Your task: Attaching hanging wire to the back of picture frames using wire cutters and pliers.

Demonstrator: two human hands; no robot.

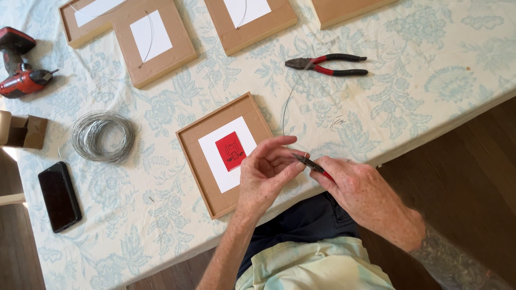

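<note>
**A:** What are the two hands doing?

**B:** Both meet at the near edge of a table (430,107) draped in a pale blue floral cloth. The right hand (365,190) is closed around small red-handled pliers (310,164), whose dark tip points toward the left hand. The left hand (267,172) is half curled, thumb and fingers pinched together at the pliers' tip, holding the end of a thin wire (285,110) (so fine it is hard to follow), which arcs away across the cloth toward the far side.

**A:** And what lies close to them?

**B:** Just beside the left hand, a square wooden frame (196,156) lies flat, with a white sheet inside and a small red picture at its centre. The left hand partly overlaps its near corner.

**A:** What else is on the table?

**B:** Larger pliers (328,64) with red and black handles lie beyond the hands. Further left sit a coil of silver wire (102,136), a dark phone (59,196), a small open cardboard box (24,130) and a red cordless drill (19,64). Four more wooden frames (156,43) line the far edge.
</note>
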